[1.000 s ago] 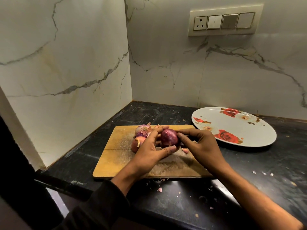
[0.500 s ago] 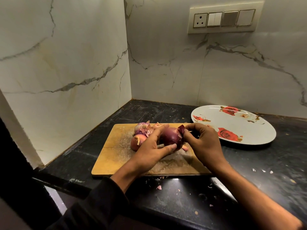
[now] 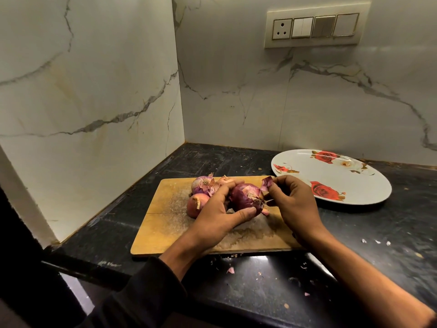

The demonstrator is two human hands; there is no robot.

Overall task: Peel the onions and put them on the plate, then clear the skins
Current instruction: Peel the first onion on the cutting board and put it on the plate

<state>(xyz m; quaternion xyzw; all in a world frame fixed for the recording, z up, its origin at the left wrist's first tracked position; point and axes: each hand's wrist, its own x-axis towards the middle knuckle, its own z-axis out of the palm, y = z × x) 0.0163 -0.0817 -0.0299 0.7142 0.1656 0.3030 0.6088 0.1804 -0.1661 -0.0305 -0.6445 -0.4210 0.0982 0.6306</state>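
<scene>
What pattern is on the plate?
Red roses on white, on the plate, seen in the head view.

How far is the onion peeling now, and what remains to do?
Done: nothing finished; the plate holds no onions. In hand: the left hand grips a red onion while the right hand pinches a skin flap. Left: the other onions on the cutting board, then the skin scraps on the counter.

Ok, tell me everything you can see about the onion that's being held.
The red onion is round, dark purple and glossy, with its dry papery skin partly torn. The left hand grips it just above the wooden cutting board. The right hand pinches a skin flap that curls up from its top.
</scene>
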